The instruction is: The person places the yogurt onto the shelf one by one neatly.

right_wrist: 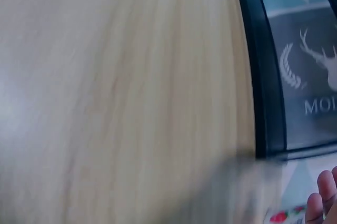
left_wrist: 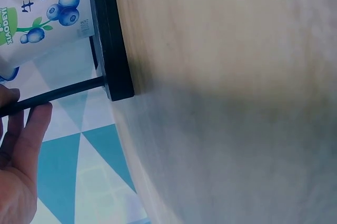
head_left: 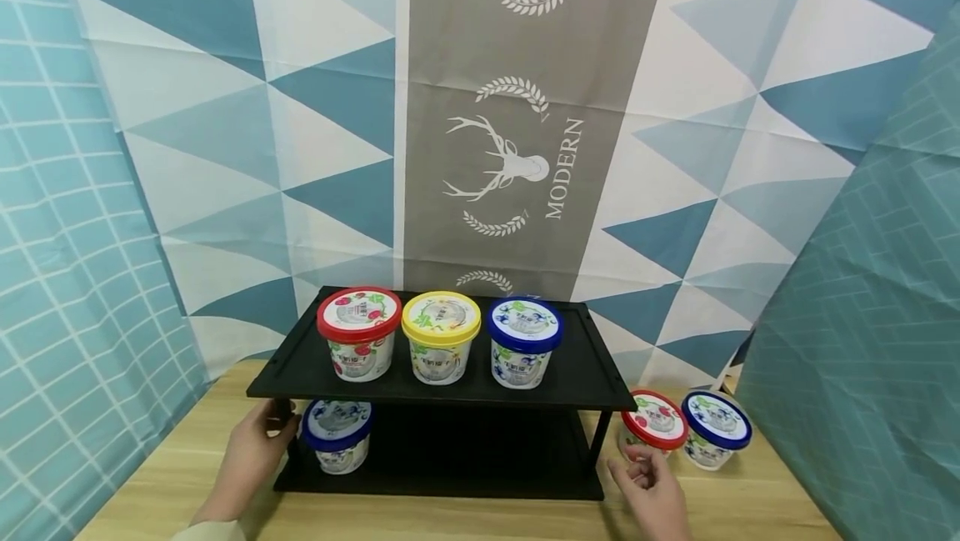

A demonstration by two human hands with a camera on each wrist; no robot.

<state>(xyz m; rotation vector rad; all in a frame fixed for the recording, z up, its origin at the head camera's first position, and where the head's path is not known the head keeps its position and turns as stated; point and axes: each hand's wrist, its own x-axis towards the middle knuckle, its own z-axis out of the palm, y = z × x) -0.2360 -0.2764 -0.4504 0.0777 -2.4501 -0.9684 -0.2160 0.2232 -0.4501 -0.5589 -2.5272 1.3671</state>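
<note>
A black two-tier rack (head_left: 450,398) stands on the wooden table. My left hand (head_left: 251,451) grips its front left post (left_wrist: 63,92), fingers and thumb on opposite sides in the left wrist view. Beside that hand, a blue-lidded tub (head_left: 339,433) sits on the lower tier; blueberries are printed on its side (left_wrist: 63,11). The upper tier bears a red-lidded tub (head_left: 360,333), a yellow-lidded tub (head_left: 441,337) and another blue-lidded tub (head_left: 525,341). My right hand (head_left: 652,487), loosely bent and holding nothing visible, is in front of a second red-lidded tub (head_left: 656,418), partly covering it.
Right of the rack, a further blue-lidded tub (head_left: 716,424) stands on the table (head_left: 757,503) beside the red-lidded one. Behind hangs a patterned cloth (head_left: 510,166) with a deer motif. Tiled-pattern sheets (head_left: 60,191) flank both sides.
</note>
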